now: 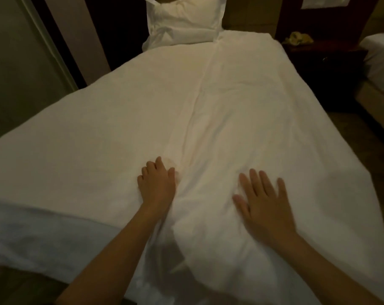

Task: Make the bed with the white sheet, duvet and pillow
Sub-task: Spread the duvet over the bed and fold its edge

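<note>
Right hand (pixel 263 203) flat, fingers spread, pressing duvet (pixel 208 106). Left hand (pixel 157 183) on duvet, fingers bent down; pinching or not, cannot tell. Wall notice (pixel 323 1) unreadable.

The duvet (pixel 230 106) is plain white cloth, totally matt, soft with loose creases and one long fold line. The pillow (pixel 184 20) is the same cloth, more crumpled. The sheet (pixel 32 234) is matt cloth too, smoother. The nightstand (pixel 323 56) looks like dark wood, dull finish.
</note>
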`<state>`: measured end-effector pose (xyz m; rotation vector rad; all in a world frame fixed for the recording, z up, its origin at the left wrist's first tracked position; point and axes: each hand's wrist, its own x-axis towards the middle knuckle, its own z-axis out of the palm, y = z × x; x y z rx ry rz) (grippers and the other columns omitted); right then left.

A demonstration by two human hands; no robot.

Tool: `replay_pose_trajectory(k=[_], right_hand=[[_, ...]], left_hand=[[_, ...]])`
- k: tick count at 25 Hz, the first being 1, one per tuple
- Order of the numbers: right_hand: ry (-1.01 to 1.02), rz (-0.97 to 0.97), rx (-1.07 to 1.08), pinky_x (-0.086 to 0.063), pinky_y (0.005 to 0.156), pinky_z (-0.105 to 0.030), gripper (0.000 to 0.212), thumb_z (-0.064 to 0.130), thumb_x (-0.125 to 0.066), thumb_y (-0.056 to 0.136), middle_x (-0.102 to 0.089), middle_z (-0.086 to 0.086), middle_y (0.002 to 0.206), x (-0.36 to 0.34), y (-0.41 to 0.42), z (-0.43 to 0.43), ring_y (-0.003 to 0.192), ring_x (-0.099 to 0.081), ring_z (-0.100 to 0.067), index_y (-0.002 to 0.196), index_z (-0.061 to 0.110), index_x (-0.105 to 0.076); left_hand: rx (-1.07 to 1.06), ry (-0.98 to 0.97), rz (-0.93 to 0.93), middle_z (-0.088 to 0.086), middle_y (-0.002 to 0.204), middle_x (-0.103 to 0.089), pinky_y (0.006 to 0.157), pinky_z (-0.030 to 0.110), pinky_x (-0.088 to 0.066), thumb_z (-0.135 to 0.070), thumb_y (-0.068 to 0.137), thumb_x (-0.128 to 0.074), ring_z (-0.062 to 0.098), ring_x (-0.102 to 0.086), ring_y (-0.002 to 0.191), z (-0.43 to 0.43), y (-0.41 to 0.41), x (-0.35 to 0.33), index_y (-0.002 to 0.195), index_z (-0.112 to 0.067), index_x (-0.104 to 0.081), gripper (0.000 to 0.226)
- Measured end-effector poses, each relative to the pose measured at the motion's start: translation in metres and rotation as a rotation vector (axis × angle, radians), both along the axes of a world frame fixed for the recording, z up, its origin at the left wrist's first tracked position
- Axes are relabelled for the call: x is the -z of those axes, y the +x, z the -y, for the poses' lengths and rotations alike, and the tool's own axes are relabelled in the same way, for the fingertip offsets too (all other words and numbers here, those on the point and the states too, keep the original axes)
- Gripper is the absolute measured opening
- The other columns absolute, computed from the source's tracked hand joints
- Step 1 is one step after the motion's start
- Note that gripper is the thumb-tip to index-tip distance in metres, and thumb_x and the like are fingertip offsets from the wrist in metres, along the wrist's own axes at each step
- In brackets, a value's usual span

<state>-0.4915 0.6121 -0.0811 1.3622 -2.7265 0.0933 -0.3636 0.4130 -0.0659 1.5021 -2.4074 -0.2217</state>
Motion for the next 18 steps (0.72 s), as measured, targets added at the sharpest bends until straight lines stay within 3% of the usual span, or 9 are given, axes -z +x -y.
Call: replay_pose_trajectory(k=[4,8,11,13,15,17,18], right_hand=[[0.003,0.008,-0.003,-0.021,0.101,-0.053,0.074,0.049,-0.003,0.099,-0.055,-0.016,0.133,-0.007,-0.001,-0.002,0.121,-0.054,-0.036,0.129,0.010,-0.058],[-0.011,0.052,-0.035,-0.020,0.103,-0.050,0.072,0.049,-0.004,0.099,-0.052,-0.016,0.137,-0.014,0.001,0.007,0.123,-0.052,-0.035,0.132,0.012,-0.056],[-0.076,0.021,-0.065,-0.020,0.102,-0.050,0.073,0.050,-0.004,0.099,-0.053,-0.017,0.136,-0.014,-0.008,0.023,0.122,-0.053,-0.035,0.131,0.010,-0.056],[-0.110,0.027,-0.082,-0.016,0.105,-0.048,0.073,0.053,-0.006,0.096,-0.046,-0.015,0.142,-0.020,-0.014,0.043,0.130,-0.046,-0.033,0.137,0.010,-0.049],[-0.056,0.062,-0.137,-0.009,0.113,-0.045,0.080,0.058,0.001,0.086,-0.024,-0.007,0.156,-0.020,-0.017,0.061,0.143,-0.024,-0.026,0.149,0.018,-0.027],[-0.009,0.081,-0.133,-0.002,0.116,-0.041,0.087,0.060,0.014,0.074,-0.005,0.001,0.160,-0.012,-0.029,0.063,0.147,-0.006,-0.018,0.152,0.029,-0.008],[0.008,0.068,-0.098,-0.001,0.116,-0.039,0.087,0.061,0.017,0.072,-0.003,0.003,0.160,-0.013,-0.042,0.059,0.147,-0.003,-0.016,0.152,0.031,-0.006]], left_hand=[[-0.015,-0.005,-0.081,0.015,0.109,-0.065,0.078,0.039,-0.043,-0.034,0.102,-0.029,0.035,-0.062,0.095,0.013,0.010,-0.010,0.138,-0.015,-0.032,0.040],[0.001,-0.019,0.008,0.016,0.099,-0.068,0.075,0.038,-0.043,-0.034,0.103,-0.025,0.035,-0.064,0.089,0.038,0.020,-0.011,0.134,-0.017,-0.035,0.037],[-0.094,0.058,0.068,0.016,0.114,-0.061,0.081,0.038,-0.041,-0.031,0.102,-0.031,0.034,-0.059,0.100,0.042,0.019,-0.008,0.134,-0.015,-0.036,0.035],[-0.194,-0.047,0.031,0.014,0.130,-0.046,0.092,0.041,-0.035,-0.020,0.097,-0.046,0.033,-0.047,0.114,0.040,0.008,-0.018,0.140,-0.017,-0.034,0.045],[0.005,-0.202,-0.126,0.010,0.141,-0.039,0.101,0.044,-0.028,-0.020,0.093,-0.050,0.029,-0.039,0.127,0.023,-0.016,-0.020,0.144,-0.021,-0.036,0.053],[0.325,-0.224,-0.017,0.004,0.151,-0.034,0.110,0.045,-0.021,-0.038,0.097,-0.036,0.022,-0.032,0.138,0.006,-0.038,-0.003,0.145,-0.026,-0.036,0.049],[0.364,-0.142,0.087,0.001,0.156,-0.026,0.113,0.044,-0.016,-0.048,0.098,-0.026,0.019,-0.025,0.142,0.010,-0.042,0.004,0.147,-0.029,-0.031,0.053]])
